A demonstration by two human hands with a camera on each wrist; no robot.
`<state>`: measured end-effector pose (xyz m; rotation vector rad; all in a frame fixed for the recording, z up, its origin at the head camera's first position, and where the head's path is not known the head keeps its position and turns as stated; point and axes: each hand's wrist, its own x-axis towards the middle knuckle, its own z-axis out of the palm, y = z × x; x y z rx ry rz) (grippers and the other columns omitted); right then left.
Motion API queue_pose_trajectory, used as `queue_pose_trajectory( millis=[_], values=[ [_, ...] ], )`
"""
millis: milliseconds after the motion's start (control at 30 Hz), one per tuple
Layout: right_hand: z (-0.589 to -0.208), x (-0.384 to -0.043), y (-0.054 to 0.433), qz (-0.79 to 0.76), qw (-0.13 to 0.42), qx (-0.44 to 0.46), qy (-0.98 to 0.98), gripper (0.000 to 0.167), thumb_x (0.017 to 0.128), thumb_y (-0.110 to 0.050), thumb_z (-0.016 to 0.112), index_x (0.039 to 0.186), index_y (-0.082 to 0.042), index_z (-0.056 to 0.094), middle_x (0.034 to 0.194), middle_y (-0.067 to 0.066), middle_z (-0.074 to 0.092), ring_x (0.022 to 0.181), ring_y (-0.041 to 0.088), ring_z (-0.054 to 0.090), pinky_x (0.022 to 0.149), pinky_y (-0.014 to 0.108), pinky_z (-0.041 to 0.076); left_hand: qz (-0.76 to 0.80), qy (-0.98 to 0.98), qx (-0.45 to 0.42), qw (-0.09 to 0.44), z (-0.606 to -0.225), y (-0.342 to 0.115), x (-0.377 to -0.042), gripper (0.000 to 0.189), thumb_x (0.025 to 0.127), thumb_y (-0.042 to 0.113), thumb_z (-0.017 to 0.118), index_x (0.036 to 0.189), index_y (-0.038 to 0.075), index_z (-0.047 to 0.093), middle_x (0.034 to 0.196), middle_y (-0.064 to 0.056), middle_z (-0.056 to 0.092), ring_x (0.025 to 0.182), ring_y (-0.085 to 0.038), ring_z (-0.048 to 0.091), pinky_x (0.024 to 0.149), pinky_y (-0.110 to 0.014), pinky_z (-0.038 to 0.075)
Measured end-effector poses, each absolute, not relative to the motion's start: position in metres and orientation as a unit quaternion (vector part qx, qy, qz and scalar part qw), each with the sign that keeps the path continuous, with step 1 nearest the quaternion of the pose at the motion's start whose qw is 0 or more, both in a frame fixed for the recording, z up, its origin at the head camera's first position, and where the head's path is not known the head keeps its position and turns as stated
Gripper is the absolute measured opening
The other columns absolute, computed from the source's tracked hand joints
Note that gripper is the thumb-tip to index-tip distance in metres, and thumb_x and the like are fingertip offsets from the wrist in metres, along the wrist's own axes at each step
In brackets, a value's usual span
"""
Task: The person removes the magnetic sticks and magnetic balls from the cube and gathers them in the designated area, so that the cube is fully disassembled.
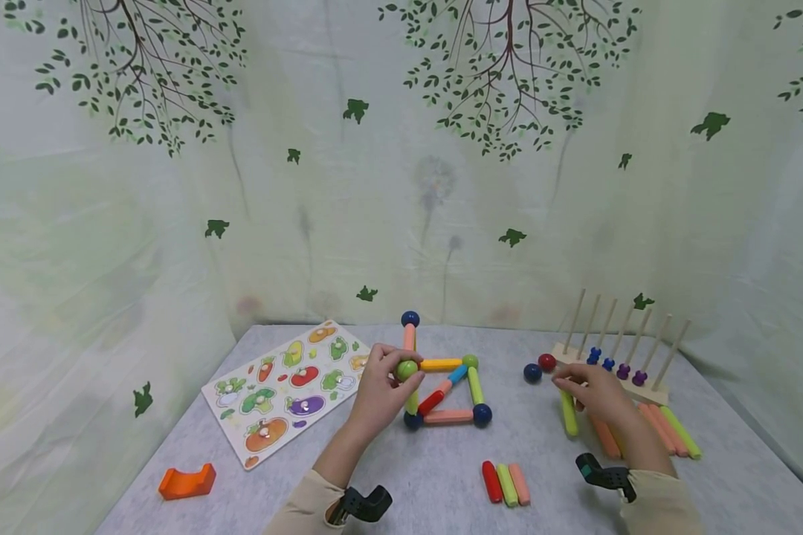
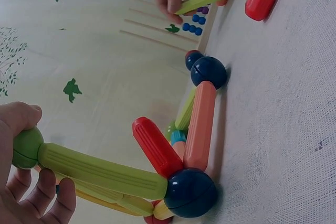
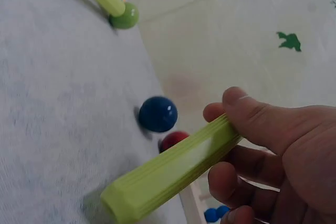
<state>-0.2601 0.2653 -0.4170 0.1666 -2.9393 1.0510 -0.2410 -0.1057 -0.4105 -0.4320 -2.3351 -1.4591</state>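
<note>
My left hand (image 1: 383, 390) grips a green ball (image 1: 407, 370) between thumb and fingers. In the left wrist view that ball caps a light-green stick (image 2: 102, 170), whose other end meets a dark blue ball (image 2: 190, 192) low on the table. These belong to a structure of sticks and balls, with a pink stick (image 1: 448, 416), a yellow stick (image 1: 442, 364) and a red stick (image 2: 156, 147). My right hand (image 1: 598, 390) pinches one end of another light-green stick (image 3: 176, 169), held aslant. Beyond it lie a loose blue ball (image 3: 158, 114) and a red ball (image 1: 546, 362).
At the right stands a wooden peg rack (image 1: 656, 394) with upright rods. Pink sticks (image 1: 662, 429) lie before it. A short row with a red stick (image 1: 491, 481) lies near the front. A vegetable puzzle board (image 1: 241, 438) and an orange block (image 1: 187, 483) are at left.
</note>
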Motion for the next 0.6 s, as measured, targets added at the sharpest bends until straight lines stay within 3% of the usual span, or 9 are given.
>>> queue_pose_trajectory(
  millis=[267,433,600],
  values=[
    [-0.425,-0.261,0.279,0.300,-0.022,0.047,-0.953,0.023,0.094,-0.014,0.067,0.116,-0.007,0.069,0.100,0.012,0.065,0.074,0.020,0.055,0.061,0.030,0.049,-0.514,-0.828,-0.142,0.173,-0.411,-0.105,-0.242,0.018,0.090,0.018,0.074,0.107,0.024,0.070,0.109,-0.002,0.047,0.096,-0.019,0.050,0.071,-0.020,0.049],
    [-0.423,-0.259,0.286,0.275,-0.051,0.055,-0.959,0.030,0.089,-0.016,0.073,0.117,-0.008,0.067,0.110,0.014,0.066,0.091,0.023,0.057,0.078,0.041,0.053,-0.512,-0.829,-0.141,0.173,-0.410,-0.105,-0.243,0.018,0.090,0.018,0.075,0.106,0.025,0.070,0.108,-0.002,0.047,0.096,-0.018,0.050,0.072,-0.020,0.050],
    [-0.428,-0.259,0.293,0.251,-0.073,0.047,-0.964,0.029,0.086,-0.015,0.076,0.113,-0.010,0.068,0.111,0.014,0.066,0.092,0.024,0.056,0.084,0.048,0.051,-0.512,-0.830,-0.140,0.172,-0.410,-0.105,-0.241,0.018,0.090,0.018,0.075,0.106,0.025,0.070,0.109,-0.002,0.047,0.096,-0.019,0.050,0.072,-0.020,0.050]
  ],
)
